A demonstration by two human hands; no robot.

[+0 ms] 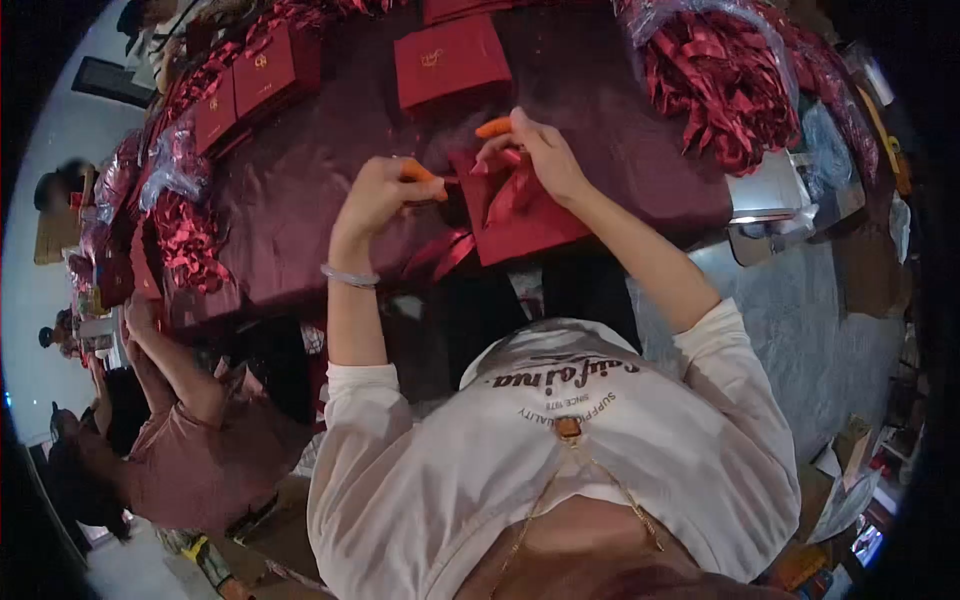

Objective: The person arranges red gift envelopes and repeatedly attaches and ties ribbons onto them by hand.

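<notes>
A dark red gift bag or box (535, 232) with a satin ribbon (512, 195) on its top lies before me at the table's front edge. My right hand (543, 158) is over its upper side, fingers closed on the ribbon, with an orange finger cot on one raised finger. Just left of the bag, my left hand (388, 198) is pinched closed, also wearing orange finger cots. A bit of red ribbon appears at its fingertips, partly hidden. A loose ribbon tail (455, 256) hangs over the table edge below.
Stacked red boxes with gold print (452, 62) stand behind the bag, more boxes (262, 75) at the back left. Ribbon bundles (715, 90) in plastic lie at right, others (190, 240) at left. A co-worker (200, 450) sits to my left. Dark red cloth (320, 220) covers the table.
</notes>
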